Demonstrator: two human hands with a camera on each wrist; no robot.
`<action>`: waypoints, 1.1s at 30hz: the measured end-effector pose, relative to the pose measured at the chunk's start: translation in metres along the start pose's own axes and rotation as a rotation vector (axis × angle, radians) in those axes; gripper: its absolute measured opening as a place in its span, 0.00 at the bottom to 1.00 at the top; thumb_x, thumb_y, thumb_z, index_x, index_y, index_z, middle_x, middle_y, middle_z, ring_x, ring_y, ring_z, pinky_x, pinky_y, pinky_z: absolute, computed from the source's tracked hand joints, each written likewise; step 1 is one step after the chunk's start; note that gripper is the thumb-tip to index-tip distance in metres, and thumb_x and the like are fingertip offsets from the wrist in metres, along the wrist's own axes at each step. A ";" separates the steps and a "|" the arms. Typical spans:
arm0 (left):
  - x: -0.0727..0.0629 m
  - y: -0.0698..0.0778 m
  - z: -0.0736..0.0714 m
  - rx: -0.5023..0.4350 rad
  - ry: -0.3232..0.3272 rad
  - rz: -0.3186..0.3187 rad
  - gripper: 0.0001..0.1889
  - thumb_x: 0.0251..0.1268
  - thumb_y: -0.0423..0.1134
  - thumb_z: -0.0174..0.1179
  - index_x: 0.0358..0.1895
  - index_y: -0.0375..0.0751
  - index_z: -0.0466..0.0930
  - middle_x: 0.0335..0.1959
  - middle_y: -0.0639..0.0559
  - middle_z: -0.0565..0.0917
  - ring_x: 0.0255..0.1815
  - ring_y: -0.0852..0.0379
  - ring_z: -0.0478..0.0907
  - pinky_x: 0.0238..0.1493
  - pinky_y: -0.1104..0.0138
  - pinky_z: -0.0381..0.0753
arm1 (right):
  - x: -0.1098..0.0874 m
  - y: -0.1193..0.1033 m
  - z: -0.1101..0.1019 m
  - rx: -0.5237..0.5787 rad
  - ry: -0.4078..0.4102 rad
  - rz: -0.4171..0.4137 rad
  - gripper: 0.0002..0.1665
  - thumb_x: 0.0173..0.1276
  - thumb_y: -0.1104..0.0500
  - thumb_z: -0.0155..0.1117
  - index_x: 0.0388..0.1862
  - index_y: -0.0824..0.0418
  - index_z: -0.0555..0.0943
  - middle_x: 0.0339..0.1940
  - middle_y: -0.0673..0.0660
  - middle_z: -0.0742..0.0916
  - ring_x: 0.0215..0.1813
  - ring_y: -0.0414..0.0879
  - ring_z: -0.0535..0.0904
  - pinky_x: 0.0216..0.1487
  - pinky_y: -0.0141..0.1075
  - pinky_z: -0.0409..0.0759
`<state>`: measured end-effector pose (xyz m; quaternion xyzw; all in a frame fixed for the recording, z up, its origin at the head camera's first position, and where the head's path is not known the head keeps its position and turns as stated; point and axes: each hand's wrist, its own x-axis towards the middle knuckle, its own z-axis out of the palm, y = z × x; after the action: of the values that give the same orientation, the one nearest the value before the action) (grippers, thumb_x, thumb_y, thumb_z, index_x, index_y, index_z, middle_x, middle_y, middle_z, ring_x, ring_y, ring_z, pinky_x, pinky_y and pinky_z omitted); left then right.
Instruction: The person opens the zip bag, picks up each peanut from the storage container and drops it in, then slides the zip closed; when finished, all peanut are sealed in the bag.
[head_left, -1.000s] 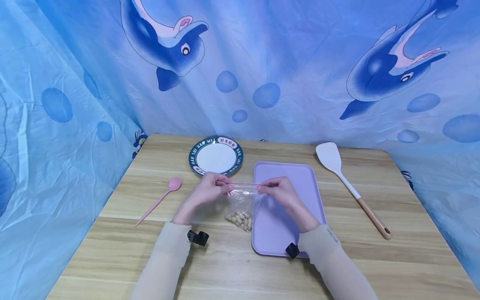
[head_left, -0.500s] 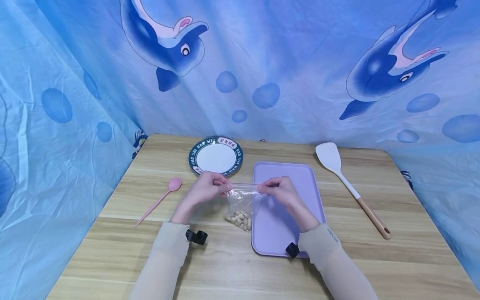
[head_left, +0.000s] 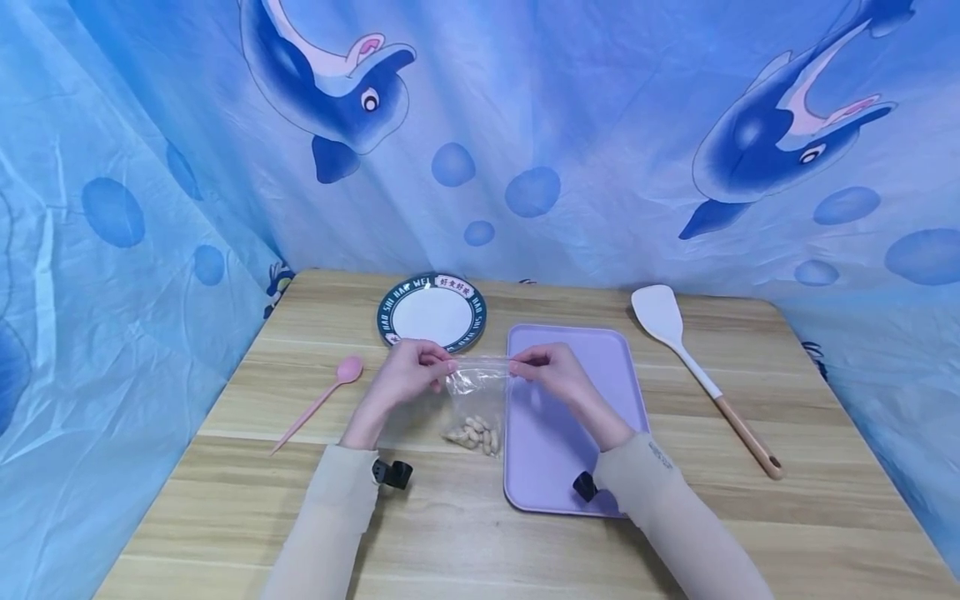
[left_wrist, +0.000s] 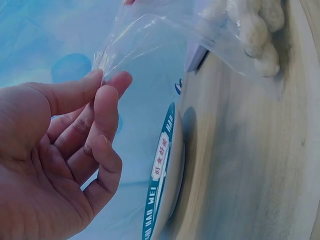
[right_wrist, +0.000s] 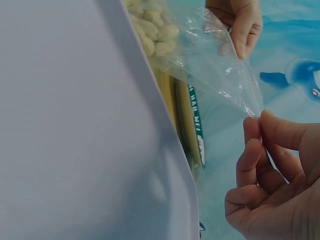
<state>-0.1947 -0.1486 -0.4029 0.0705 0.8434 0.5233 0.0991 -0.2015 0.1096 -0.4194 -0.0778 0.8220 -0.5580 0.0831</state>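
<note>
A clear zip bag (head_left: 480, 400) hangs upright between my two hands, its top edge stretched level. Peanuts in their shells (head_left: 474, 435) lie heaped at its bottom, plain to see in the right wrist view too. My left hand (head_left: 408, 371) pinches the bag's top left corner between thumb and forefinger. At the opposite corner my right hand (head_left: 551, 372) pinches the same edge, above the purple tray (head_left: 577, 467). In the left wrist view, the left thumb (left_wrist: 75, 95) presses the film against the forefinger. Whether the zip is parted cannot be made out.
Behind the left hand stands a round plate (head_left: 432, 315) with a dark green lettered rim. A pink spoon (head_left: 318, 402) lies to the left on the wooden table (head_left: 442, 542). On the right rests a white spatula (head_left: 701, 375) with a wooden handle. A dolphin-print curtain (head_left: 480, 125) closes the back.
Both hands have risen slightly and shifted a little left, carrying the bag with them. The peanuts have moved up and left with it. Plate, tray, spoon and spatula stay put.
</note>
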 end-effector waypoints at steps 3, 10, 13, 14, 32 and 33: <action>0.002 -0.003 -0.001 0.027 0.013 0.007 0.05 0.65 0.34 0.65 0.39 0.36 0.84 0.28 0.48 0.85 0.26 0.47 0.82 0.31 0.57 0.83 | 0.007 -0.002 0.001 -0.034 -0.012 -0.001 0.11 0.65 0.63 0.70 0.43 0.70 0.86 0.33 0.57 0.89 0.35 0.45 0.82 0.42 0.39 0.83; 0.011 -0.008 -0.001 0.148 0.044 0.016 0.05 0.65 0.36 0.66 0.38 0.38 0.84 0.31 0.49 0.84 0.28 0.45 0.81 0.33 0.62 0.80 | 0.025 0.003 0.006 -0.110 -0.050 0.014 0.11 0.65 0.64 0.70 0.43 0.71 0.86 0.30 0.55 0.88 0.29 0.43 0.79 0.32 0.33 0.78; 0.017 -0.010 -0.001 0.242 0.062 -0.002 0.05 0.64 0.38 0.66 0.36 0.40 0.85 0.30 0.50 0.83 0.27 0.51 0.78 0.36 0.62 0.78 | 0.032 0.009 0.009 -0.130 -0.071 0.032 0.12 0.65 0.63 0.70 0.43 0.71 0.86 0.26 0.54 0.86 0.26 0.45 0.78 0.27 0.31 0.74; 0.019 -0.010 -0.001 0.275 0.065 -0.010 0.05 0.64 0.38 0.66 0.36 0.40 0.85 0.29 0.51 0.83 0.27 0.54 0.77 0.36 0.62 0.77 | 0.034 0.011 0.010 -0.129 -0.077 0.042 0.12 0.66 0.63 0.70 0.43 0.71 0.85 0.25 0.54 0.85 0.25 0.45 0.77 0.25 0.30 0.72; 0.035 -0.022 -0.004 0.325 0.051 -0.050 0.08 0.65 0.40 0.65 0.39 0.38 0.86 0.31 0.48 0.84 0.27 0.54 0.78 0.33 0.62 0.79 | 0.047 0.022 0.006 -0.082 -0.062 0.129 0.12 0.66 0.64 0.68 0.45 0.71 0.84 0.27 0.55 0.85 0.27 0.43 0.77 0.27 0.29 0.75; 0.035 -0.022 -0.005 0.334 0.057 -0.044 0.08 0.66 0.40 0.65 0.39 0.38 0.86 0.32 0.48 0.85 0.28 0.53 0.78 0.35 0.61 0.79 | 0.048 0.021 0.004 -0.085 -0.066 0.135 0.12 0.67 0.63 0.68 0.46 0.71 0.84 0.28 0.56 0.85 0.28 0.43 0.77 0.28 0.29 0.76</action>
<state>-0.2306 -0.1548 -0.4235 0.0525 0.9226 0.3751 0.0732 -0.2477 0.1035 -0.4429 -0.0439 0.8452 -0.5128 0.1440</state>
